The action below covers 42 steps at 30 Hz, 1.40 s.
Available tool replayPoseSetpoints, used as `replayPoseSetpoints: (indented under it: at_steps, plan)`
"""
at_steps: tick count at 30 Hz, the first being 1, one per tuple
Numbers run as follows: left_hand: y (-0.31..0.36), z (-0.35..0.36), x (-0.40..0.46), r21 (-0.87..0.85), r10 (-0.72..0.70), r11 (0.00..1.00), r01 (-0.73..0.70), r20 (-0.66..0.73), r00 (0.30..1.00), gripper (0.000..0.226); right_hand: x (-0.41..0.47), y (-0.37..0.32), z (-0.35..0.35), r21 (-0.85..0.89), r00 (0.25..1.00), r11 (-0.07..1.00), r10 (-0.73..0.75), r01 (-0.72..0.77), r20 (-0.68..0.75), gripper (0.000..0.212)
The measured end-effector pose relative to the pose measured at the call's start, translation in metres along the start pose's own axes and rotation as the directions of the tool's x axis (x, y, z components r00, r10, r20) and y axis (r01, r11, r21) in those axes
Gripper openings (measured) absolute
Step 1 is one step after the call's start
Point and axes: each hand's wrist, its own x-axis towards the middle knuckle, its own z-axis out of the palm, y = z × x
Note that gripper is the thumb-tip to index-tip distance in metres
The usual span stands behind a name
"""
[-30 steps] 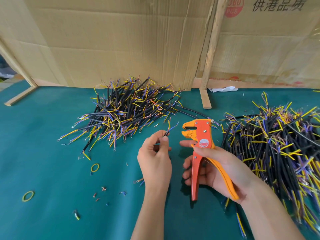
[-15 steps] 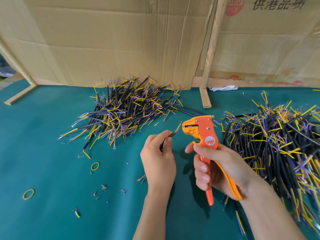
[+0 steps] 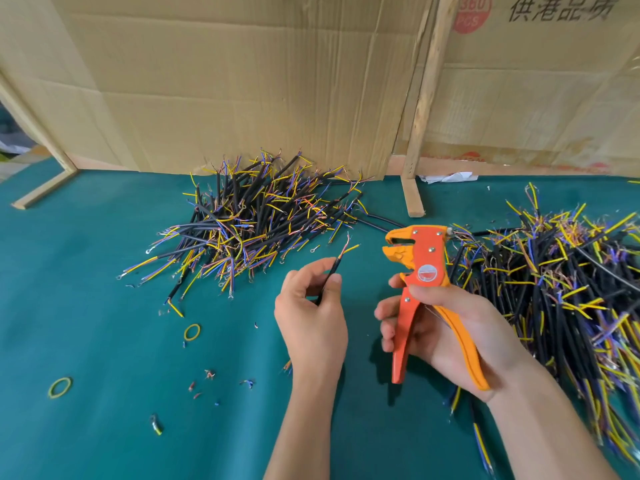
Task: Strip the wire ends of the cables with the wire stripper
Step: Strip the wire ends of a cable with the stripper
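Observation:
My left hand [image 3: 311, 313] pinches a short black cable [image 3: 331, 271] between thumb and forefinger. Its thin coloured wire ends point up and right, toward the tool. My right hand [image 3: 446, 327] grips the handles of an orange and yellow wire stripper [image 3: 420, 268], held upright with its jaws facing left. The jaws stand a short gap to the right of the cable's wire ends and do not touch them. The two handles are spread apart.
A heap of black cables [image 3: 256, 223] lies behind my left hand; a larger pile [image 3: 561, 282] fills the right side. Yellow rubber bands [image 3: 191, 331] and insulation scraps [image 3: 209, 374] dot the green mat [image 3: 104, 341]. Cardboard sheets [image 3: 242, 84] and a wooden post [image 3: 420, 109] stand at the back.
The stripper's handles have spread apart again after being squeezed. The cable's ends have come away from the jaws, and my left hand has turned the cable slightly.

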Motion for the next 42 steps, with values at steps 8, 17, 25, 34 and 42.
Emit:
replayPoseSetpoints:
  at_steps: [8,17,25,34,42]
  plan:
    - [0.002,-0.002,0.001,-0.006,-0.002,1.000,0.002,-0.051,0.999,0.034,-0.005,-0.002,0.004,0.025,0.999,1.000,0.018,-0.019,0.029,0.060]
    - [0.003,-0.002,-0.002,0.060,0.018,0.998,-0.010,-0.126,0.992,0.029,0.001,0.003,0.013,-0.066,0.993,0.993,0.104,-0.100,0.064,0.063]
    - [0.006,0.000,-0.004,0.091,0.067,0.994,-0.062,-0.052,0.996,0.036,0.004,0.009,0.015,-0.083,0.997,0.994,0.069,-0.067,0.017,0.041]
    - [0.005,0.000,-0.004,0.098,0.073,0.993,-0.067,-0.050,0.996,0.029,0.004,0.009,0.017,-0.083,0.999,0.996,0.042,-0.040,0.021,0.041]
    - [0.004,0.001,-0.003,0.095,0.078,0.992,-0.078,0.007,0.997,0.028,0.003,0.009,0.024,-0.070,0.998,0.997,-0.016,0.012,-0.054,0.027]
